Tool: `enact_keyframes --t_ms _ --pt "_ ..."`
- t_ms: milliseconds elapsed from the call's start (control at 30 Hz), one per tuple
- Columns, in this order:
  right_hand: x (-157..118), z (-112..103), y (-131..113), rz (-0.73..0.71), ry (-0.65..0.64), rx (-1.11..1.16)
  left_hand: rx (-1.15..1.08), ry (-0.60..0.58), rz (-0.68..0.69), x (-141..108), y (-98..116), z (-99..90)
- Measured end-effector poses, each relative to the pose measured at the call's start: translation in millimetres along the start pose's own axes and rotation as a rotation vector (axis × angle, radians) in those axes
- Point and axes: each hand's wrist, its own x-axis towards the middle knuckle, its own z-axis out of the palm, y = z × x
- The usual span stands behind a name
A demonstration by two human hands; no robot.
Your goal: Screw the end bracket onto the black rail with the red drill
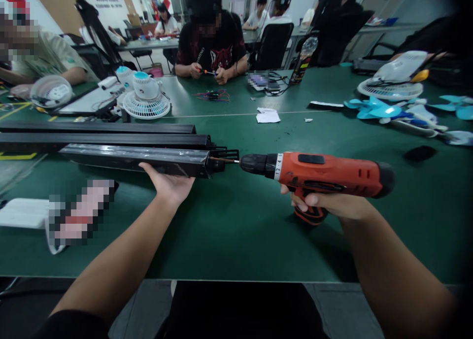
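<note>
My right hand (328,203) is wrapped round the grip of a red and black cordless drill (328,174), which lies level and points left. Its bit meets or nearly meets the right end of a long black bar (166,161); the exact contact is too small to tell. Under that end of the bar, my left hand (168,184) holds it from below, thumb along the near side and the other fingers hidden. Two more long black bars (148,139) lie just behind it on the green table (236,230).
A phone (86,208) and a white object (25,213) lie at the left. Fan parts (146,100) stand beyond the bars, and blue fan blades (373,107) lie at the right. Across the table sits a person (212,43) with a tool; a bottle (305,60) stands nearby.
</note>
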Motion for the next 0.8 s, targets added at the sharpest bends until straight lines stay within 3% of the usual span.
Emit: enact_keyframes --t_ms 200,800 --pt "-0.6 -2.0 0.8 0.010 -0.017 -0.010 -0.023 -0.046 -0.011 4.5 2.1 -7.1" --pt "0.6 -1.6 0.0 -0.012 -0.020 -0.015 0.000 -0.012 0.007 2.5 -0.1 -1.9"
